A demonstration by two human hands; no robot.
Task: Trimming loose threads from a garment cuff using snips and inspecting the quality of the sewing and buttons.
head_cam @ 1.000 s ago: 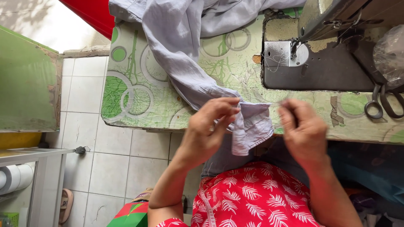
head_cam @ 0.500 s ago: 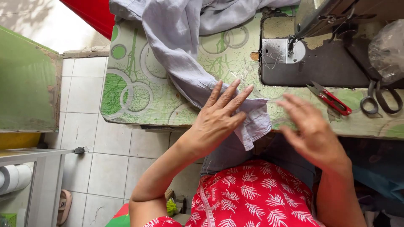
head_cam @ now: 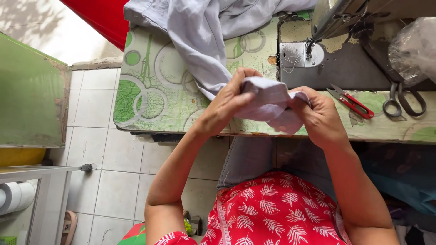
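A pale grey-lilac garment (head_cam: 204, 41) is spread over the far part of the bench (head_cam: 154, 90), and one end of it is gathered into a bunched fold (head_cam: 268, 102) held up just above the near edge. The left hand (head_cam: 229, 102) is closed on the left side of that fold, with fingers curled over its top, while the right hand (head_cam: 320, 115) is clamped on its right side, thumb and fingers pinching the cloth; both hands are touching the same bunch and are close together. The bench is covered with a cream cloth printed with green rings. Just beside the right hand, red-handled thread snips (head_cam: 352, 100) are laid flat, and a pair of dark-handled scissors (head_cam: 402, 102) is seen near them, further right. Beyond the hands, the grey bed of a sewing machine (head_cam: 336, 68) is set into the bench, with its needle plate (head_cam: 295, 54) near the garment. A crumpled clear plastic bag (head_cam: 415, 47) is lodged at the far right. Red fabric (head_cam: 102, 18) is visible at the upper left, above the white tiled floor (head_cam: 91, 113).
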